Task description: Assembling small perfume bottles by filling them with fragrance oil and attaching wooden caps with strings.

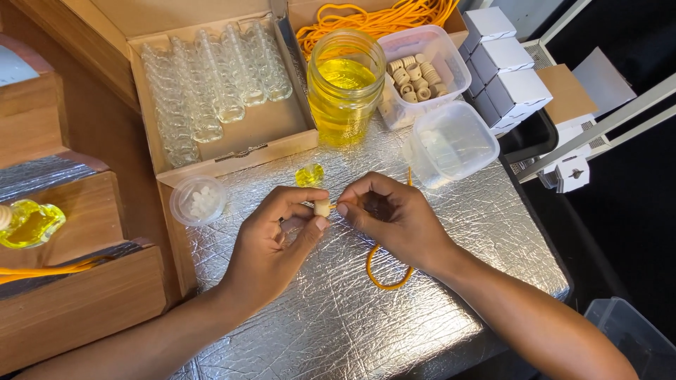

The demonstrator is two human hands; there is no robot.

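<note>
at mid-frame, the left hand (271, 243) is pinching a small pale wooden cap (322, 207); the right hand (394, 218), fingertips closed, is seemingly feeding an orange looped cord (384, 276) into it.

A single head-worn camera is looking steeply down from close above at the crinkled silver foil-covered bench (338, 317), facing away from the wearer toward the open cardboard box (232, 134) at the far edge.

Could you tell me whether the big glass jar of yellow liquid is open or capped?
Open: the glass jar shows a bare round mouth, no lid, with yellow liquid visible inside.
</note>
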